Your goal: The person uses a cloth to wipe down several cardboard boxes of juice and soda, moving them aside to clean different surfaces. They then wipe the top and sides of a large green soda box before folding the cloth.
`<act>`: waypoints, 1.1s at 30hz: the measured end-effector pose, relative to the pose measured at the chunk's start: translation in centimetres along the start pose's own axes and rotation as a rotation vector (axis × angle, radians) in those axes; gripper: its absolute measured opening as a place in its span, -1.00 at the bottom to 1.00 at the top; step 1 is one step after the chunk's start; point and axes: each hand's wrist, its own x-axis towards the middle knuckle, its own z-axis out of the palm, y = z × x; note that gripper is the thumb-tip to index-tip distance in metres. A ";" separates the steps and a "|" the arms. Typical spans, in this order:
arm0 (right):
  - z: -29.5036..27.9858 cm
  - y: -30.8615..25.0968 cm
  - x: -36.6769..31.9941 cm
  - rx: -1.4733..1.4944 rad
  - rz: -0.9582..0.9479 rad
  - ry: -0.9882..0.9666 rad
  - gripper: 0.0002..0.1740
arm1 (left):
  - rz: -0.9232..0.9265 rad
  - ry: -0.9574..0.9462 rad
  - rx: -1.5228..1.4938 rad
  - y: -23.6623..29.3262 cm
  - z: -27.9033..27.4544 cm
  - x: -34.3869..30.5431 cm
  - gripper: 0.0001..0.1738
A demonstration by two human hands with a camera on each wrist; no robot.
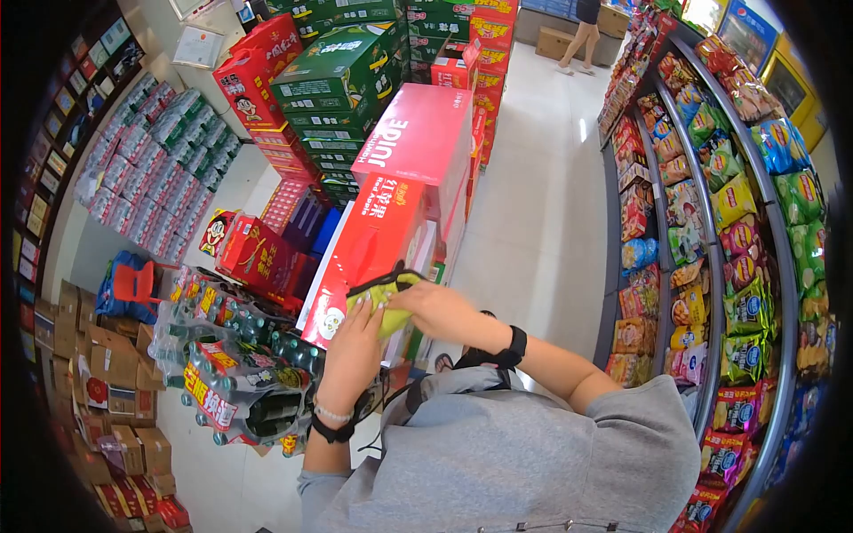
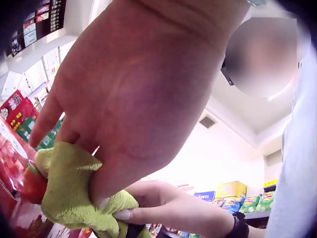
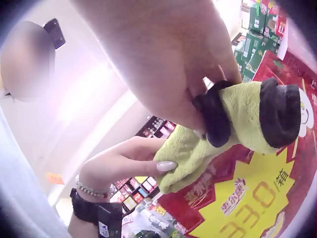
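Observation:
A yellow-green fuzzy cloth with dark edging [image 1: 394,323] is held between both hands, bunched and partly folded, over the end of the red apple carton [image 1: 366,238]. My left hand [image 1: 351,348] grips its near left side, thumb against the fabric in the right wrist view. From the right, my right hand [image 1: 442,313] pinches the cloth by its dark-edged part. In the right wrist view, the cloth [image 3: 242,106] hangs in front of a red sign with a yellow price burst [image 3: 247,193]. Part of the cloth is hidden behind the fingers.
Stacked green cartons [image 1: 342,67] and a pink juice carton [image 1: 418,124] stand ahead. Wrapped bottles [image 1: 235,382] sit at the left, with cardboard boxes [image 1: 111,360] beyond. Snack shelves [image 1: 702,204] line the right of a tiled aisle [image 1: 533,178]. A person's legs [image 1: 582,44] show far ahead.

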 end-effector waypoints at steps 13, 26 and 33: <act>3.2 -4.6 -1.4 -0.117 -0.264 -0.034 -0.51 | -0.181 -0.062 -0.004 1.3 -1.6 -6.8 -0.42; 1.9 -0.7 1.1 -0.195 -0.094 0.041 -0.52 | -0.053 0.035 -0.056 -1.4 0.1 -1.2 -0.44; 0.9 0.2 1.8 -0.144 -0.060 0.093 -0.51 | -0.047 0.044 -0.100 -1.7 -0.1 0.8 -0.47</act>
